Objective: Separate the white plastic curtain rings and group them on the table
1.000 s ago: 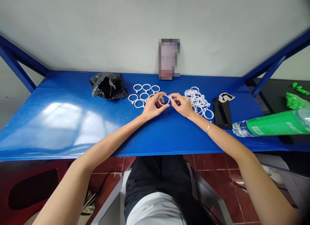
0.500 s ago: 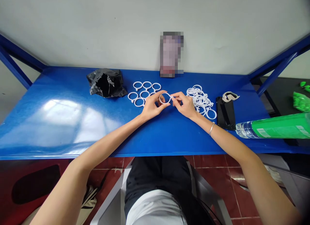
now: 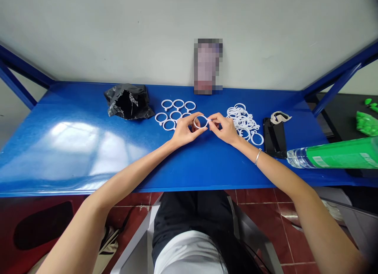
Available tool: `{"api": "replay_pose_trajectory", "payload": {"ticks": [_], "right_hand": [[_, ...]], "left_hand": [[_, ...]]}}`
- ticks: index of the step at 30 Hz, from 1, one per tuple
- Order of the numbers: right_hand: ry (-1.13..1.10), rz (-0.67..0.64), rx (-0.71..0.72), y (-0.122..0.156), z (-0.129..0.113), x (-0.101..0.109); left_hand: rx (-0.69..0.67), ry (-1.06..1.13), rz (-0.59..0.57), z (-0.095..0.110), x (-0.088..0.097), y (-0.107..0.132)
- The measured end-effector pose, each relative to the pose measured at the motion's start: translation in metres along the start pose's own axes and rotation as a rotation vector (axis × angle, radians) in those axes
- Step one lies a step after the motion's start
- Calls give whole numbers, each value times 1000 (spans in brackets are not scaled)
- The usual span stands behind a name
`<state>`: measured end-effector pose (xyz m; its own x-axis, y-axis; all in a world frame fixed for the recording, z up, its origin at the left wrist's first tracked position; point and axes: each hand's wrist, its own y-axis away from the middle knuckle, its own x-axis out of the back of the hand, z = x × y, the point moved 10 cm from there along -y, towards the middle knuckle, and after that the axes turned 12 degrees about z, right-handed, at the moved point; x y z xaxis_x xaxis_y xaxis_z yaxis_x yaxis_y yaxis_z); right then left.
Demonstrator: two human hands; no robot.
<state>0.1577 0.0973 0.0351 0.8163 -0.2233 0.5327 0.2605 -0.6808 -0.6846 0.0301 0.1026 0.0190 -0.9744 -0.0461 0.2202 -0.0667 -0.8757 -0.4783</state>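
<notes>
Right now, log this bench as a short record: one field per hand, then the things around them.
left hand: pinches white ring, left side
right hand: pinches the same ring, right end
laid-out rings: flat rows, left of the hands
ring pile: heaped, right of the hands
black bag: crumpled, farther left
table: blue

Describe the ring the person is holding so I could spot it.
On the blue table, look between the neat rows of white rings and the tangled heap. Only this ring is in hand, pinched by the fingers of the left hand and right hand.
</notes>
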Motion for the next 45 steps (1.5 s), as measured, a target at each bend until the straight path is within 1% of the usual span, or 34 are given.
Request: {"api": "replay_pose_trajectory", "payload": {"ticks": [6,20,28,33,36,39,45], "right_hand": [[-63,-61,-34,3,2,-5],[-86,-90,-47,5,4,-9],[-78,-112,-95,7,9,-12],[-82,-114,-86,8,9,-12],[-80,-92,-72,7,8,-10],[-55,-41,-61,5,6,-5],[10,55,-23,3,0,6]], "left_hand": [[-10,4,5,0,1,0],[-41,-16,-13,3,-1,1],[-21,-5,-21,-1,-2,2],[-13,-8,-20,-3,-3,2],[-12,-24,-19,-4,-3,2],[-24,-60,-9,-3,-1,1],[-134,-158,-27,7,-3,0]]}}
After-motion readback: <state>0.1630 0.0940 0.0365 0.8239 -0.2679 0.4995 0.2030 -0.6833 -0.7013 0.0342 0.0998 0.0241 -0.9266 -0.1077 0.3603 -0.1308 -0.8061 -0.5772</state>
